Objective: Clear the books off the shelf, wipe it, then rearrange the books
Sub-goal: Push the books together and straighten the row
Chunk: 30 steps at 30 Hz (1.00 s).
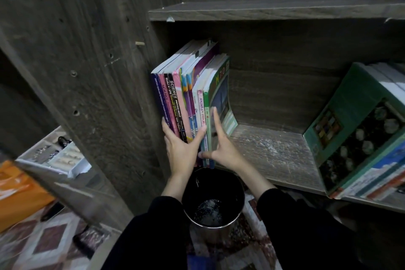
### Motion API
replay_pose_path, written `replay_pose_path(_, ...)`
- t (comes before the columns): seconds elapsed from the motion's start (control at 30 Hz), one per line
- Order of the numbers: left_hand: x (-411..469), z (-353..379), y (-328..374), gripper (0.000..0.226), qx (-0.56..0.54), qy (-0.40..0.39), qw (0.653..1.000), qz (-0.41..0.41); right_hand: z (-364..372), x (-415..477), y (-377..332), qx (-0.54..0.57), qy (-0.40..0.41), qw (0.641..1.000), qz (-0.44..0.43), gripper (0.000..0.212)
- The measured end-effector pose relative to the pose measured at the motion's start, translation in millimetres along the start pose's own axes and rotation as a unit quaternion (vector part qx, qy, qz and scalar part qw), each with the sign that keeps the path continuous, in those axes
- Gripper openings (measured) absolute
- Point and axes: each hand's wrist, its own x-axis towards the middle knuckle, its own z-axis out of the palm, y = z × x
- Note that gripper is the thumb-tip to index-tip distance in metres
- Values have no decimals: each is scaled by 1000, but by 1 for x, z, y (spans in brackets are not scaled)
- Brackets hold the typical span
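My books [188, 94] stand upright at the shelf's [274, 149] left end, spines facing me: "SCIENCE PROCESS SKILLS", "ANJAKAN". My left hand [182, 149] and right hand [223, 149] press them, fingers straight.

Open room on the shelf [274, 151] runs between the upright books [186, 94] at left and the leaning stack [361, 129] at right; a bucket [213, 193] stands below its front edge.
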Motion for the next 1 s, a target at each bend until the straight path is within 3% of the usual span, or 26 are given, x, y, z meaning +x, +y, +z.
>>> replay_pose_path(0.17, 5, 4, -7, 100, 51, -24, 998, -11, 7, 1, 6, -71, 67, 995, -36, 131)
replay_pose_path(0.33, 1, 11, -8, 100, 68, -10, 998, 11, 1, 0, 11, -116, 79, 989, -41, 123)
replay_pose_path(0.57, 14, 3, -13, 103, 53, 7, 999, 9, 16, 9, 2, -106, 89, 990, -41, 105)
replay_pose_path(0.67, 4, 8, -10, 105, 49, 48, 997, 27, 19, 6, 0, -87, 101, 990, -38, 103)
replay_pose_path(0.83, -9, 13, -3, 98, 128, 160, 961, 186, 13, -1, 5, -61, 82, 994, -33, 100)
replay_pose_path(1.0, 2, 11, 11, 86, 271, 122, 873, 387, 7, -6, 9, -38, 72, 996, -20, 106)
